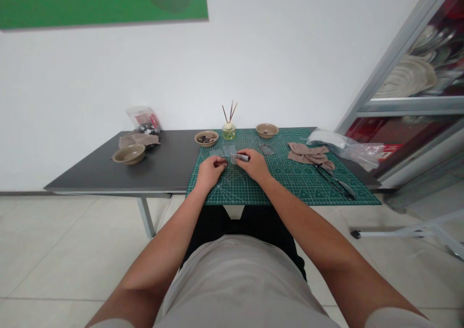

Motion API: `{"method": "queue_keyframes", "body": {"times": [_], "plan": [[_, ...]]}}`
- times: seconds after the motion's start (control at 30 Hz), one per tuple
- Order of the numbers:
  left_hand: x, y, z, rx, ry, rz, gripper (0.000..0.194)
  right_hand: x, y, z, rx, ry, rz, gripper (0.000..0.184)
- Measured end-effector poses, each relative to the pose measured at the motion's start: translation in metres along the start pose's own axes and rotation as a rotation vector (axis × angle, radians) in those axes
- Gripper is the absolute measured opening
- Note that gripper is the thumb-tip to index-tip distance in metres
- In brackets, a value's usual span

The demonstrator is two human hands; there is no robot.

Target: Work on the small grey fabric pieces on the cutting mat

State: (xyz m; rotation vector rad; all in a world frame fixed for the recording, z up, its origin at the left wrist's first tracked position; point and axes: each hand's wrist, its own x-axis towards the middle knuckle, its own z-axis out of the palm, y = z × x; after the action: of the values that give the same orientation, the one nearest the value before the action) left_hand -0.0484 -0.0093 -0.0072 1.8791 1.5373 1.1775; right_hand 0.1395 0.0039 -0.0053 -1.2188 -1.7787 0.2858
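Observation:
Over the green cutting mat (232,192), my left hand (210,172) has its thumb and fingers pinched together. A small dark thing shows at its fingertips, too small to name. Close beside it, my right hand (254,165) is closed round a small grey cylinder (242,157) with a clear end, perhaps a tube or small bottle. Just beyond my hands lie small clear flat pieces (229,150). Another clear flat piece (267,149) lies farther right. A tan bowl (206,138) of dark and brown pebble-like pieces stands behind my left hand.
A reed diffuser (229,131) and a second tan bowl (267,130) stand at the back. Rightward are a brown cloth (308,154), a black-handled tool (335,182) and plastic packaging (348,146). Leftward are another bowl (129,155) and a clear bag (143,117).

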Motion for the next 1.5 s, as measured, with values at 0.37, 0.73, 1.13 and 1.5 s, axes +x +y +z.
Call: {"method": "queue_keyframes", "body": {"times": [0.37,0.73,1.13,1.5], "plan": [[-0.001,0.010,0.002,-0.006,0.028,0.018,0.008,-0.010,-0.015,0.001,-0.266,-0.193,-0.184,0.036],[0.003,0.023,0.019,-0.070,0.109,-0.053,0.010,-0.010,-0.020,0.001,-0.432,-0.307,-0.256,0.044],[0.004,0.016,0.019,-0.243,0.088,-0.055,0.014,-0.013,-0.026,0.000,-0.532,-0.283,-0.198,0.044],[0.002,0.016,0.020,-0.328,0.078,-0.019,0.013,-0.015,-0.025,0.002,-0.482,-0.273,-0.209,0.047]]}}
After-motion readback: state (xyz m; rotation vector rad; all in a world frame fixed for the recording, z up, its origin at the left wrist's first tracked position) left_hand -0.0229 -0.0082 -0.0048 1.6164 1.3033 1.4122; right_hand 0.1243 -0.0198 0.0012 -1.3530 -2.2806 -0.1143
